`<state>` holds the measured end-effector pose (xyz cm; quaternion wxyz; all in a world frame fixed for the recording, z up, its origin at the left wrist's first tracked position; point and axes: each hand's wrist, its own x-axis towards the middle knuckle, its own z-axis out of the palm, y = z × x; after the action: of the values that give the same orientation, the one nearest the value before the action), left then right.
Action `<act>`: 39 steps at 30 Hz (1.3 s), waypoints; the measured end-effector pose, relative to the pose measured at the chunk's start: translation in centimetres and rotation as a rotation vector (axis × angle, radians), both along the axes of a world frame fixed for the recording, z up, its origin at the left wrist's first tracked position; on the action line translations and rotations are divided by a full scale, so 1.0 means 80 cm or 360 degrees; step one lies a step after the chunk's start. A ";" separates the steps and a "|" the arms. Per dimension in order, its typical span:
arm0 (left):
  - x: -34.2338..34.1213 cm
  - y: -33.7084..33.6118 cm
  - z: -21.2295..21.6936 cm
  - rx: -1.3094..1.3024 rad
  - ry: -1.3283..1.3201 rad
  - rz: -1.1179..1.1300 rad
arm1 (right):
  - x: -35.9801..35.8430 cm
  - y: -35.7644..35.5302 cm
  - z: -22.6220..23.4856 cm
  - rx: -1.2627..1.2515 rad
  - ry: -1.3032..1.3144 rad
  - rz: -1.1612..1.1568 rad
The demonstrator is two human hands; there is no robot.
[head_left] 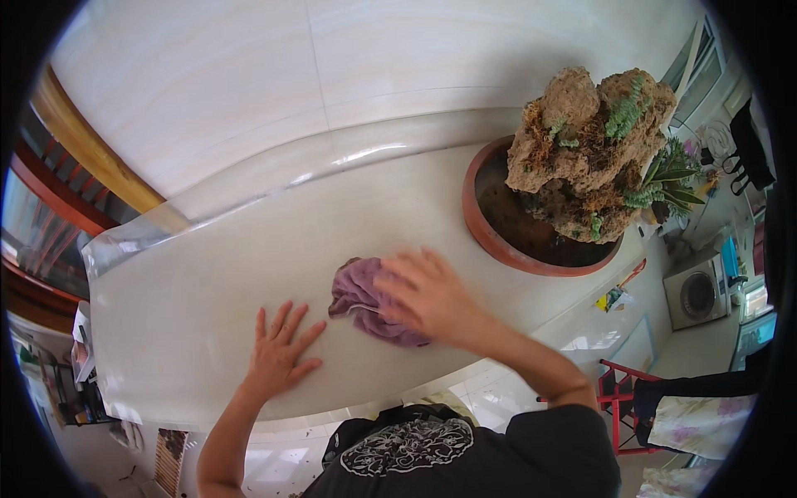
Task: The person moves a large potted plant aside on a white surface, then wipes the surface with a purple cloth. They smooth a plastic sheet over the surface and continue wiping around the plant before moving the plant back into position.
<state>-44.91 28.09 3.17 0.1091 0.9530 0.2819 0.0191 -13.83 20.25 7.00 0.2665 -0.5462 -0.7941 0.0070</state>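
Observation:
A crumpled purple cloth (369, 300) with a brownish edge lies on the pale countertop (199, 307). Over its right side is my right hand (432, 299), blurred by motion, with the fingers stretched out and apart. Whether the palm touches the cloth or hovers just above it, I cannot tell. To the left of the cloth, my left hand (281, 353) lies flat on the countertop with its fingers spread, holding nothing.
A reddish-brown oval basin (490, 228) stands at the right end, bearing a rough brown rock (573, 141) with small green plants. A pale wall (207, 83) rises behind the counter. Below right are a red metal frame (616, 398) and a front-loading washing machine (697, 290).

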 end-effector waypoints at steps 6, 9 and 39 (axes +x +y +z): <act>0.009 -0.009 0.013 -0.0150 -0.0065 0.0190 | -0.008 -0.030 -0.055 -0.0277 0.0136 -0.0010; 0.060 -0.019 0.015 -0.0312 -0.0604 0.0401 | -0.011 -0.013 -0.075 -0.0162 0.0162 -0.0058; 0.472 -0.086 -0.022 -0.1068 -0.2336 0.1098 | 0.530 -0.325 -0.060 0.0573 0.0964 -0.1440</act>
<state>-7.14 21.24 1.42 0.5255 0.4793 0.4038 0.5754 28.57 -5.73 2.21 0.5474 -0.7513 -0.3581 -0.0870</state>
